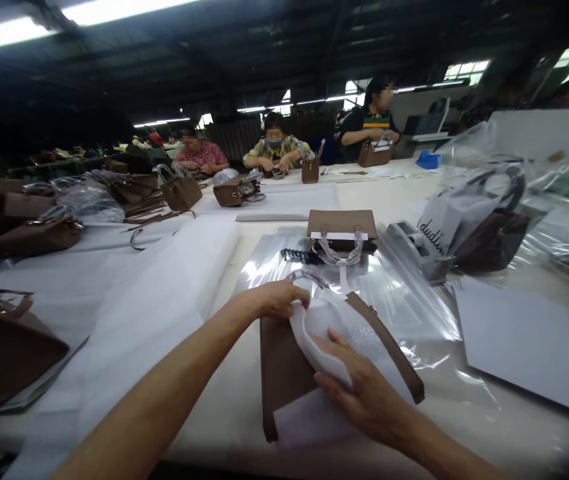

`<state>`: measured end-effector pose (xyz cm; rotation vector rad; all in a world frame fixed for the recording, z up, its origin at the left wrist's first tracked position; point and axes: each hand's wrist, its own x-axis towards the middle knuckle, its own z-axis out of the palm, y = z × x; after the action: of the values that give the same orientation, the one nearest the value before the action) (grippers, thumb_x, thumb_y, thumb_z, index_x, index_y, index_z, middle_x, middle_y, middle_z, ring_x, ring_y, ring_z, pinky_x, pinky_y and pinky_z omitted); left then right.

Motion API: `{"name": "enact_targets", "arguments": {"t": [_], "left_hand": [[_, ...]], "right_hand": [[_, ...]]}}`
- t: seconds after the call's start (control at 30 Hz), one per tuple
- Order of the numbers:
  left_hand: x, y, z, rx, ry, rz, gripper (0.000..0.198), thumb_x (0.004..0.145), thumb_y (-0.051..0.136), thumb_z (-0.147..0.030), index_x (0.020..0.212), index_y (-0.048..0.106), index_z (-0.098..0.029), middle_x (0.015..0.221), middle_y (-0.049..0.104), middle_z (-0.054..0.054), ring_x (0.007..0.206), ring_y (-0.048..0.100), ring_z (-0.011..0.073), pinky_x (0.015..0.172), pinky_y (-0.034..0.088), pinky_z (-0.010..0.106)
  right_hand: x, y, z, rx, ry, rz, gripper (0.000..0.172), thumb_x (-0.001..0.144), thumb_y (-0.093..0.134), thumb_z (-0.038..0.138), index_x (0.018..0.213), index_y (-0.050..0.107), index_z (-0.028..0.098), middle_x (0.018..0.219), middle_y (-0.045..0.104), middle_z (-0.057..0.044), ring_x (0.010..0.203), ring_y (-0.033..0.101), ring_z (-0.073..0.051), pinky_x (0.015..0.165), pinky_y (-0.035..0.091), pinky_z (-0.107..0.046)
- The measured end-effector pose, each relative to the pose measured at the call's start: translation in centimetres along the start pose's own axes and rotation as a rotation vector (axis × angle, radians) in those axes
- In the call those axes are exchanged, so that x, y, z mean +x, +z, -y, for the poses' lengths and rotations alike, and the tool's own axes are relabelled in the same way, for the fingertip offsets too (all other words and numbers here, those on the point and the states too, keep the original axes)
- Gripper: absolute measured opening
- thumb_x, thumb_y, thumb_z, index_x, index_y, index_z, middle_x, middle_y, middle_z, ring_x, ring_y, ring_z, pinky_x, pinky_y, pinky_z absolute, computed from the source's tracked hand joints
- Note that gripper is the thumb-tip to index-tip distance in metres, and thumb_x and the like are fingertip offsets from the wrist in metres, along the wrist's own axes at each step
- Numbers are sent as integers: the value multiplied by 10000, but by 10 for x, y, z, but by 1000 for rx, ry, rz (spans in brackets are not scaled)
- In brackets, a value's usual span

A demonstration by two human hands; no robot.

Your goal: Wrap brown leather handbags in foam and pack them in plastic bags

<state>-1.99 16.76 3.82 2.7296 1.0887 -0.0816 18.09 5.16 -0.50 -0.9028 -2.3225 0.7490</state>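
A brown handbag (pixel 284 373) lies tilted on the table right in front of me. White foam sheet (pixel 309 420) covers much of its face, with a fold raised near the middle. My left hand (pixel 284 299) pinches the sheet's upper edge beside the bag's wrapped handle (pixel 309 277). Lower and to the right, my right hand (pixel 364 387) grips the fold, thumb on one side and fingers on the other. Just beyond stands another brown handbag (pixel 341 223) with plastic-wrapped handles. A black coiled cord (pixel 297 256) lies close to it.
Clear plastic sheets (pixel 394 303) spread under the bags. Rightward are a grey tool (pixel 419 250), a plastic-covered bag (pixel 489 237) and white card (pixel 529 347). Foam sheets (pixel 164 293) and several brown bags (pixel 39 230) lie left. Several people (pixel 274 147) work across the table.
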Motion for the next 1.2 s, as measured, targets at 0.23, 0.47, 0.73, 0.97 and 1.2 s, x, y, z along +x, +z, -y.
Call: {"name": "enact_targets", "arguments": {"t": [0.23,0.47,0.73,0.97,1.2], "left_hand": [[0,-7,16,128,50,13,84,712,579,-178,787,554,-205,733,574,-15,691,533,143,651,416,233],[-15,36,-3,175,-191,-219,149,827,393,-165,732,507,-153,761,548,80,764,507,220,714,417,361],[-103,43,-83,-177,-506,-474,120,814,488,-244,915,469,-182,997,518,80,978,480,210,846,430,360],[-127,79,-144,-436,-541,-581,78,842,447,-160,792,501,-188,1363,306,86,1262,279,225,1023,305,408],[-110,77,-127,-805,-613,-615,124,805,489,-152,684,508,-174,1147,501,64,1110,452,191,925,415,309]], "right_hand": [[-2,-3,-9,301,327,-181,427,900,378,375,1277,465,194,1246,505,-64,1176,445,-254,993,385,-403],[-5,-7,-17,208,-60,77,470,903,369,235,1367,294,253,1411,269,-26,1316,191,-198,1093,118,-455],[2,-5,-9,-114,-301,296,637,819,408,125,1401,165,209,1368,361,-22,1313,219,-176,1074,-78,-513],[-6,3,-13,-93,-438,177,597,829,364,130,1399,185,138,1401,293,-88,1309,232,-167,1090,228,-399],[-7,10,-5,-236,-639,278,590,803,359,73,1377,224,59,1378,319,-139,1310,222,-192,1068,291,-401]]}}
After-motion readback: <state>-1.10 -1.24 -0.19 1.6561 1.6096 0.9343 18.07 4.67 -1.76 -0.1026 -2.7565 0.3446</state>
